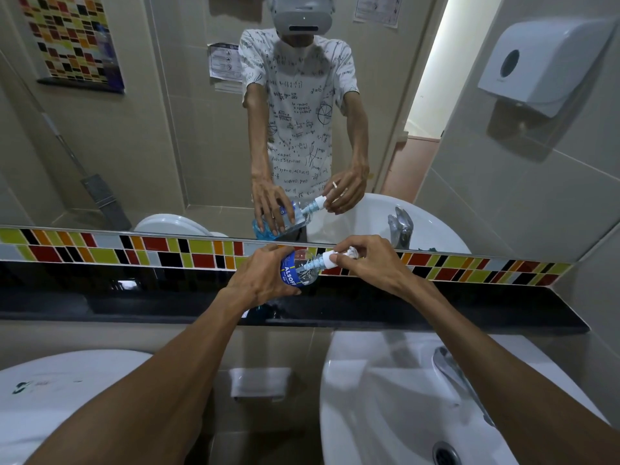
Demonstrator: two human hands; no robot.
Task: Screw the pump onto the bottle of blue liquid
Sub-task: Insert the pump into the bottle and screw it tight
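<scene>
My left hand [260,285] grips the body of a clear bottle [300,268] with a blue label. The bottle is tilted, its neck pointing right and up, above the black ledge. Blue liquid shows at its low end in the mirror. My right hand [369,261] holds the white pump [335,257] by its collar and head. The collar sits just off the bottle's threaded neck, with the pump tube running into the bottle. My fingers hide most of the pump head.
A black ledge [134,297] runs under a band of coloured tiles [100,250] and a wide mirror [167,129]. A white sink [385,397] with a chrome tap [453,370] lies below right. A toilet lid [50,397] is lower left. A paper dispenser [540,62] hangs on the right wall.
</scene>
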